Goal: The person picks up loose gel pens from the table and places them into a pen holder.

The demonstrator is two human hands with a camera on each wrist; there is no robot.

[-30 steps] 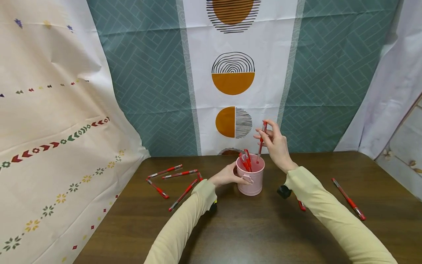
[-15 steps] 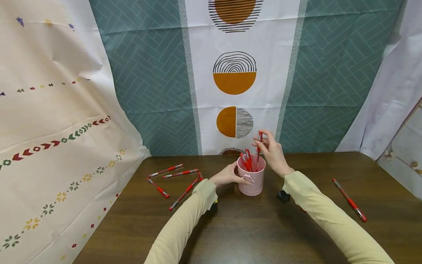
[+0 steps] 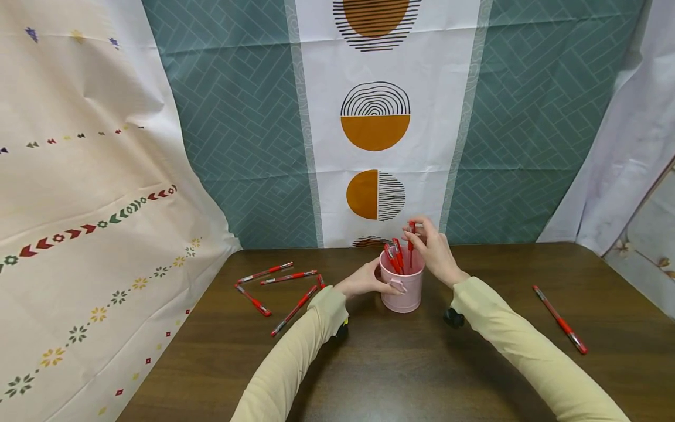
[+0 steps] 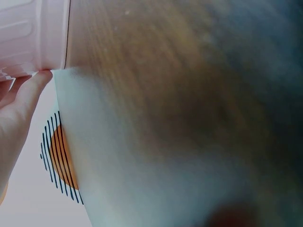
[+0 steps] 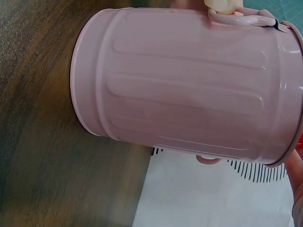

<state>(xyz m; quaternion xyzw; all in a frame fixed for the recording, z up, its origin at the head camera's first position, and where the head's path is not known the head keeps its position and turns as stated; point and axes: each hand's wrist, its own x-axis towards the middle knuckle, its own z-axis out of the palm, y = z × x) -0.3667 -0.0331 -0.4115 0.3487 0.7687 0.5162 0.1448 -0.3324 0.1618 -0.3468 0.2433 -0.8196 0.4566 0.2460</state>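
A small pink metal bucket (image 3: pixel 402 299) stands upright on the table. My left hand (image 3: pixel 362 280) grips its left side, thumb near the small handle; in the left wrist view the same hand (image 4: pixel 19 113) lies along the bucket's wall (image 4: pixel 28 42). Above the rim, my right hand (image 3: pixel 436 253) pinches a red pen (image 3: pixel 411 249) near its top end. That pen points down, its lower part inside the bucket. Several other red pens (image 3: pixel 392 259) lean inside, to the left of it. The bucket (image 5: pixel 184 85) fills most of the right wrist view, hiding the pens' lower ends.
Several red pens (image 3: pixel 287 278) lie scattered on the brown table (image 3: pixel 401 363) to the left, one partly behind the left sleeve. A single red pen (image 3: pixel 559 319) lies far right. A patterned curtain (image 3: pixel 374 176) hangs behind the table's back edge.
My right hand has come down and slightly left, lowering the pen deeper into the bucket. My left hand and the bucket stay where they were.
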